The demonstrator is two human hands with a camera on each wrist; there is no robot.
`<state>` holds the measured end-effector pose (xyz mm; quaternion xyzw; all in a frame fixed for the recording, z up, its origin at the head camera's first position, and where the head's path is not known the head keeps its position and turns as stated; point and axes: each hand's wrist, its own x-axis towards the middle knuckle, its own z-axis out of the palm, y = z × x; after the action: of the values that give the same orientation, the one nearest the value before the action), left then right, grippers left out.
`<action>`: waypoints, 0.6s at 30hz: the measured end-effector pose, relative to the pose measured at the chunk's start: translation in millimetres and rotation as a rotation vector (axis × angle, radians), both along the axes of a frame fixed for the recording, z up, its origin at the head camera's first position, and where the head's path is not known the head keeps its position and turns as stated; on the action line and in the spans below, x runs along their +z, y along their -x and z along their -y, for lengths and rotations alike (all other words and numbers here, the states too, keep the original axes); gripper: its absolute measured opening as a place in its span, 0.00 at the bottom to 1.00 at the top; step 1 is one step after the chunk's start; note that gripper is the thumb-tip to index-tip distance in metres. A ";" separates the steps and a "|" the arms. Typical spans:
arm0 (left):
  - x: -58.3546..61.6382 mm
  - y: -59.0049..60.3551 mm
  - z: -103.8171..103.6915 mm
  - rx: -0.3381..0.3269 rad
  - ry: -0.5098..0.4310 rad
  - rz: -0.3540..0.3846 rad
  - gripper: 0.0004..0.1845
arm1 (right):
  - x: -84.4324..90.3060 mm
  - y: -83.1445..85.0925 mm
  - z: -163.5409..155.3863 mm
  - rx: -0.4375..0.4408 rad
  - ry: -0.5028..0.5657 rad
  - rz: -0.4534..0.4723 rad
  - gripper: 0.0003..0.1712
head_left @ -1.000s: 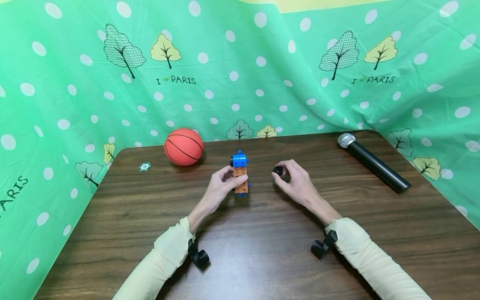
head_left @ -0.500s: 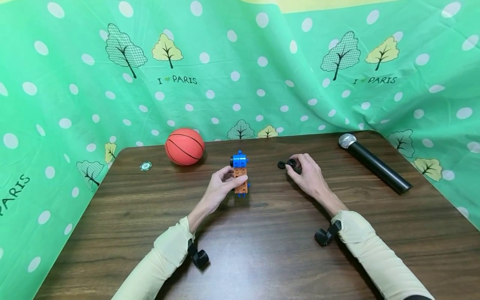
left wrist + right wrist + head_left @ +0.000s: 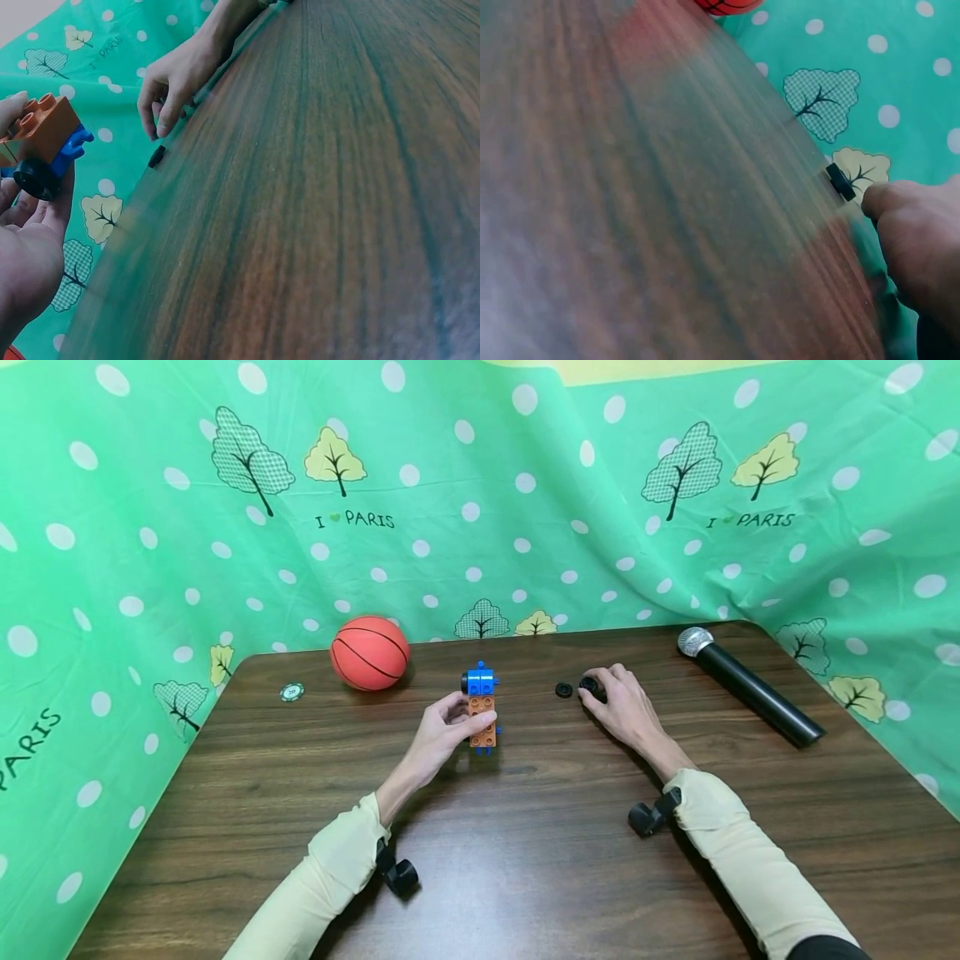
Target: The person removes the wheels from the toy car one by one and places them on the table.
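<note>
My left hand (image 3: 438,731) grips a toy car built of an orange studded brick (image 3: 482,703) with a blue block (image 3: 481,681) at its far end. The car is tipped so its studs face me. In the left wrist view a black wheel (image 3: 36,178) is fitted to the car, and a blue connector (image 3: 73,144) sticks out beside it. To the right, my right hand (image 3: 626,710) pinches a loose black wheel (image 3: 588,685) low over the table, partly covered by the fingers. Another loose wheel (image 3: 564,690) lies flat just left of those fingertips.
On the brown wooden table (image 3: 510,843), a red basketball (image 3: 370,653) and a poker chip (image 3: 292,692) sit at the back left. A black microphone (image 3: 750,685) lies at the right. A green dotted cloth (image 3: 420,468) hangs behind the table.
My right hand has moved right and slightly away from me, leaving one wheel on the table, with its fingers now at a second wheel. The left hand and toy car have stayed put.
</note>
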<state>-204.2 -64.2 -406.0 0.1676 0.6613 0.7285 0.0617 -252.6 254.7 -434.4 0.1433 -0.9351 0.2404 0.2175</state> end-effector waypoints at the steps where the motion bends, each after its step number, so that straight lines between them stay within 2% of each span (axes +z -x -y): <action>1: 0.2 -0.2 0.2 0.000 -0.002 -0.001 0.18 | -0.2 0.3 -0.4 0.001 -0.007 0.006 0.15; 13: 0.8 -1.3 -0.8 0.008 0.001 -0.010 0.18 | -2.2 2.6 -2.5 0.023 -0.024 0.029 0.17; 18: -0.4 -2.1 -1.0 0.015 0.019 -0.017 0.18 | -1.5 2.7 -3.4 0.016 -0.013 0.051 0.21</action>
<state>-202.2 -63.2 -406.4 0.1684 0.6700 0.7211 0.0522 -255.3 258.1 -435.9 0.1460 -0.9407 0.2394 0.1909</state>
